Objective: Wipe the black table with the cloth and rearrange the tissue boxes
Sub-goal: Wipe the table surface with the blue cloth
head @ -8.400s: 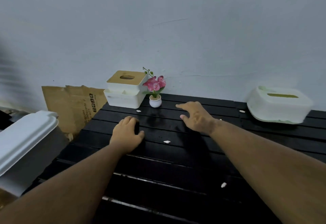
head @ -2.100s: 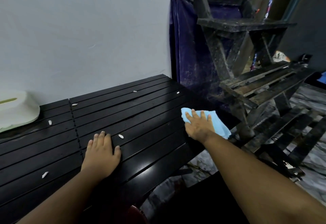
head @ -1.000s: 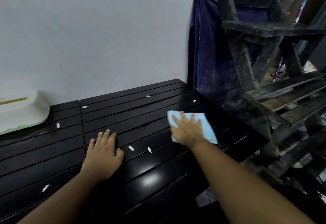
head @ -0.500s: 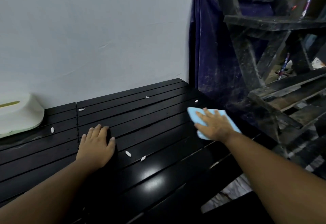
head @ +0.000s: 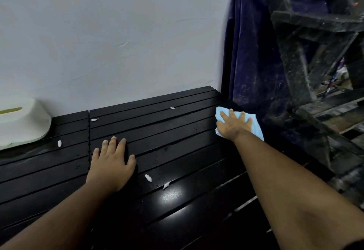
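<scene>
Clearly mid-wipe, the right hand point(head: 233, 124) presses spread fingers on the blue cloth point(head: 254, 125) at the black table's point(head: 177, 151) far right edge, left hand point(head: 112, 163) flat; next sweep should gather the white scraps point(head: 148, 178) leftward toward the tissue box point(head: 21, 121).

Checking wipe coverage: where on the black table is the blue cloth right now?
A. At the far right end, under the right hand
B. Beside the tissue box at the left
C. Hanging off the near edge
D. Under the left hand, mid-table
A: the cloth lies pressed flat under the right hand at the table's far right end, while the left hand rests bare mid-table.
</scene>
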Tool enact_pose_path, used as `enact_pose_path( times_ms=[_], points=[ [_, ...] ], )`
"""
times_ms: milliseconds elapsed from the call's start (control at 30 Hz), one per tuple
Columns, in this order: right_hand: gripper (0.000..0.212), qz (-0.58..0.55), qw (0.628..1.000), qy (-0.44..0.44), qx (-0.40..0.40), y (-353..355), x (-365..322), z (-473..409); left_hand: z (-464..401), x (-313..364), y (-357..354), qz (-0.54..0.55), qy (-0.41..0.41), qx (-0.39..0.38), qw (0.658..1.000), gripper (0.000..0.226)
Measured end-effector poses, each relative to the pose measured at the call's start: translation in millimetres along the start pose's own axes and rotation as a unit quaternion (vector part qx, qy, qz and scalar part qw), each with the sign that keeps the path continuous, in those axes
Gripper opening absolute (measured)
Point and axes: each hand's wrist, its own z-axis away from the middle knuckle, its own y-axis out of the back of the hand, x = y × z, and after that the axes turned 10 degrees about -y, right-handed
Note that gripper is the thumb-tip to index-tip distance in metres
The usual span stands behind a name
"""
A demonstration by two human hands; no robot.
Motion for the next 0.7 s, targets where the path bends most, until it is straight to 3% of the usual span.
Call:
enact_pose_path(
  times_ms=[233,400,500,567,633,700],
  points=[
    [0.062,-0.018,0.958,0.285,0.017,-28,-74,113,-22,-3,19,-0.023,-0.013,0.015,1.000,0.058],
    [0.062,-0.007,0.920,0.391,0.011,-30,-46,133,-29,-13,5,0.014,-0.017,-0.019,1.000,0.063],
    [0.077,0.035,0.928,0.369,0.035,-23,-10,87,-29,-15,5,0.016,-0.025,-0.009,1.000,0.063],
    [0.071,0.106,0.934,0.338,0.042,-17,17,46,-31,-15,5,0.017,-0.024,-0.011,1.000,0.064],
    [0.063,0.171,0.955,0.241,0.012,-13,46,1,-32,-16,2,0.012,-0.024,-0.009,1.000,0.064],
    [0.071,0.143,0.982,0.118,0.022,-8,61,-28,-33,-17,0,0.013,-0.025,-0.006,1.000,0.064]
  ],
)
